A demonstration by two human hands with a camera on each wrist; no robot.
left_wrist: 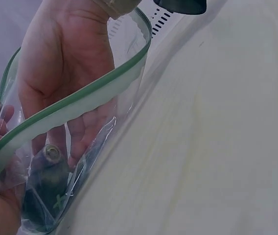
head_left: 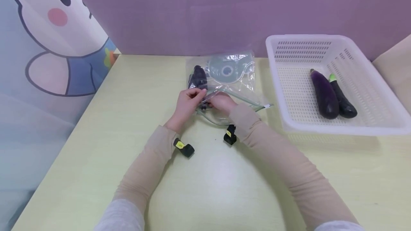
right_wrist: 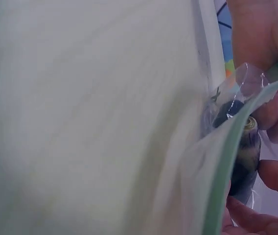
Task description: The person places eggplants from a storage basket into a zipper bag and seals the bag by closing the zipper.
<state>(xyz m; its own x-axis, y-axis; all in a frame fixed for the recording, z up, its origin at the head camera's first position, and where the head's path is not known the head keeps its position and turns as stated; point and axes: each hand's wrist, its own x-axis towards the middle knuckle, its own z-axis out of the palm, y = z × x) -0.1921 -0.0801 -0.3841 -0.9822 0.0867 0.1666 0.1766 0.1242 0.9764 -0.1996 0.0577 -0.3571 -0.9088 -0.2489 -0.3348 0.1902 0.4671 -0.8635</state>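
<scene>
Inside the clear plastic zip bag with a green-edged mouth (head_left: 228,80), near its left side, there lies a long, glossy, dark purple eggplant (head_left: 199,76), and close against it shows another dark shape, partly hidden. I judge the eggplant to be moderately heavy for its size, firm but easy to bruise, and smooth enough to slip; its thick middle should give the safest hold, while the stem end is narrower. The bag looks light, limp and slippery, so its mouth is best taken by the stiffer green rim. The left hand (head_left: 188,102) pinches this rim between thumb and fingers. The right hand (head_left: 222,102) is inside the mouth, with its fingers loosely extended and touching the eggplant's end; I do not see a firm grip. At the right end of the rim sits a small white slider (head_left: 267,106). The bag rests on a pale yellow-green table (head_left: 106,127). Farther right, a white perforated plastic basket (head_left: 277,77) contains two dark purple eggplants (head_left: 325,95), lying side by side.
</scene>
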